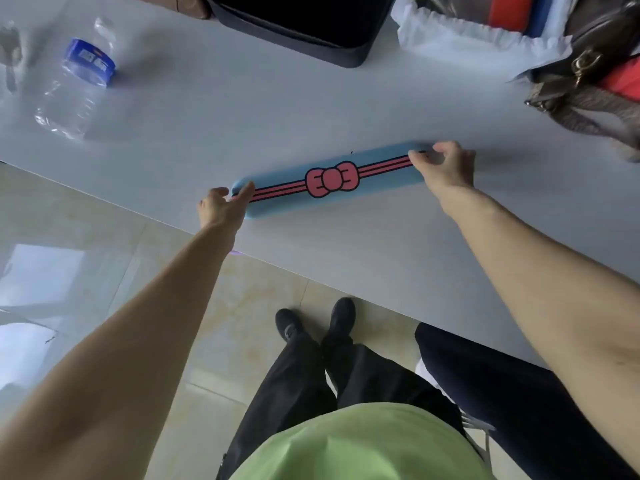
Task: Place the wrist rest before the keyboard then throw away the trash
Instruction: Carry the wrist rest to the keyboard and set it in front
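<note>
A long blue wrist rest (330, 181) with a pink bow and pink stripes lies on the white table (277, 109), near its front edge. My left hand (225, 207) grips its left end, thumb on top. My right hand (446, 164) grips its right end with fingers curled over it. An empty clear plastic bottle (81, 77) with a blue label lies on its side at the far left of the table. No keyboard shows in this view.
A black bin or box (304, 26) stands at the back centre. White wrapping paper (478, 39) and a brown patterned bag (595, 81) sit at the back right. Clear plastic (10, 50) lies at the far left. A dark chair (512, 393) stands by my legs.
</note>
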